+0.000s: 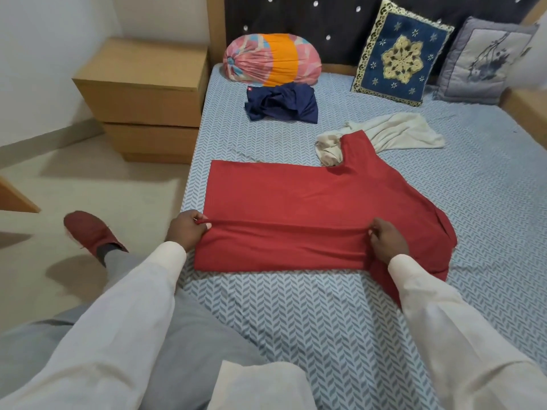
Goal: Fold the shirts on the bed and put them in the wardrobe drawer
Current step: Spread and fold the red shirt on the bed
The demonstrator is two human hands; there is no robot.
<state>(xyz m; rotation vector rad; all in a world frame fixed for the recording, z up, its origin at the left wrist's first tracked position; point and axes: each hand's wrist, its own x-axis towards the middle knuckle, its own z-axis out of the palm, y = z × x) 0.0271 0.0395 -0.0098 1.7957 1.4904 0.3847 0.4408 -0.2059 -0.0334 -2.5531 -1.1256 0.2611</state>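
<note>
Plain red short-sleeved shirt [310, 202], flat on the near part of the blue herringbone-sheeted bed [296, 321], its near long edge raised in a fold; probably light, soft and limp (apt to sag wherever unsupported), so best held along that edge at two well-separated spots. Left hand [188, 230] pinching the fold at the hem end, right hand [387, 241] pinching it near the sleeve end. Cloth smooth and unprinted, far sleeve overlapping a crumpled cream shirt [393, 131]; bundled navy shirt [281, 103] farther up.

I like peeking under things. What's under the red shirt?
The patterned bedsheet shows around the red shirt, and its sleeve covers part of a cream shirt. Anything else beneath is hidden.
</note>
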